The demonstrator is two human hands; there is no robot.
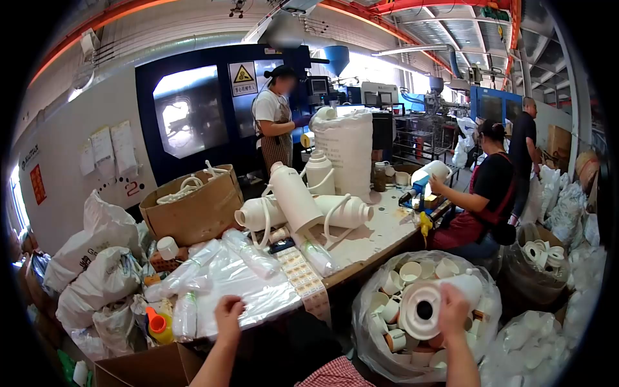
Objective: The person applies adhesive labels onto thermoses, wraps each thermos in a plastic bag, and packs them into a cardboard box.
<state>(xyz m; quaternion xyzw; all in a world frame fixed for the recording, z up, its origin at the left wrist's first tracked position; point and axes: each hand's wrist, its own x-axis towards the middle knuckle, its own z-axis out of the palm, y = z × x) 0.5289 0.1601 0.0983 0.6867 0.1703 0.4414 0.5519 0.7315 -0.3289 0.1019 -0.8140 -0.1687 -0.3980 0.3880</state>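
My right hand point(454, 308) is closed on the side of a white flask body point(412, 316), whose round end with a dark central hole faces me. This flask body lies over a large plastic-lined bin point(364, 322) full of white cups and lids. My left hand point(229, 315) hovers near the table's front edge, beside clear plastic bags point(251, 293); its fingers are curled and I cannot make out anything in them. A strip of printed labels point(303, 277) hangs over the table edge between my hands. Several white flasks with handles point(293, 197) are piled on the table.
A cardboard box of handles point(193, 206) and white sacks point(97, 284) stand at the left. Behind the table, a person point(274, 119) stands by a large sack point(345, 151). At the right, a seated person point(487, 187) holds a white flask; another person point(523, 148) stands behind.
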